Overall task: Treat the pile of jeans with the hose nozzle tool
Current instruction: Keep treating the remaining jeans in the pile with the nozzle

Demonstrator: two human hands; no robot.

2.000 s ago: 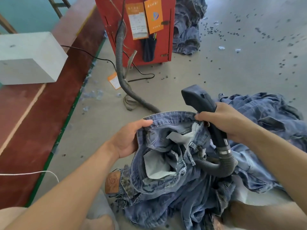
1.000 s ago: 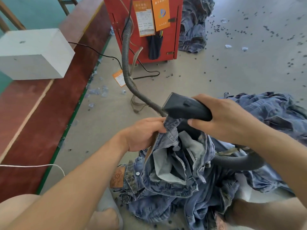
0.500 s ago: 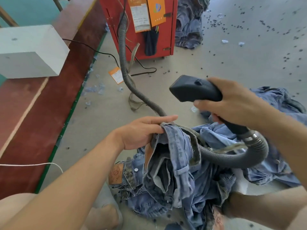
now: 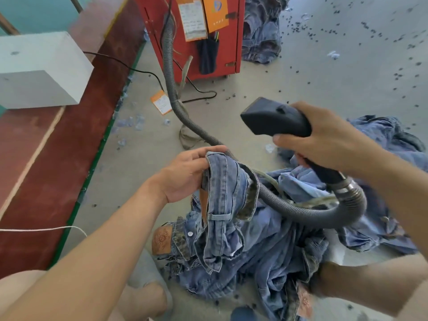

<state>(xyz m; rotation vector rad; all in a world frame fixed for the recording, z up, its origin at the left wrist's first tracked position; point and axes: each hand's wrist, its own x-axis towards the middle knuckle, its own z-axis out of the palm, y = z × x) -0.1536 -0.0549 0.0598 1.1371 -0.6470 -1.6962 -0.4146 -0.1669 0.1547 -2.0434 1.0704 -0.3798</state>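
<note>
At the far left, a white block (image 4: 39,72) sits on a red-brown platform (image 4: 53,158) with a green edge. A thin white cord (image 4: 46,228) runs over the near part of this platform.

More to the right, at the far side, stands a red machine cabinet (image 4: 208,38) with 2 paper tags on its front. A grey ribbed hose (image 4: 169,72) comes down from the cabinet, crosses the concrete floor (image 4: 324,77) and passes behind the lifted jeans. An orange tag (image 4: 161,102) lies on the floor near the hose.

In the middle, the left hand (image 4: 185,172) holds the waistband of 1 pair of jeans (image 4: 224,193) and lifts it above the pile; the fingers are curled over the denim edge. Under it, the pile of jeans (image 4: 266,258) lies on the floor near the person, and it spreads to the right.

To the right, the right hand (image 4: 324,144) grips the handle of the black hose nozzle tool (image 4: 275,119). The nozzle head points left and is in the air, apart from the jeans. The hose bends in a loop below this hand and rests on the pile.

Far behind the cabinet, another heap of denim (image 4: 261,31) lies, and small dark bits are scattered on the floor at the far right.
</note>
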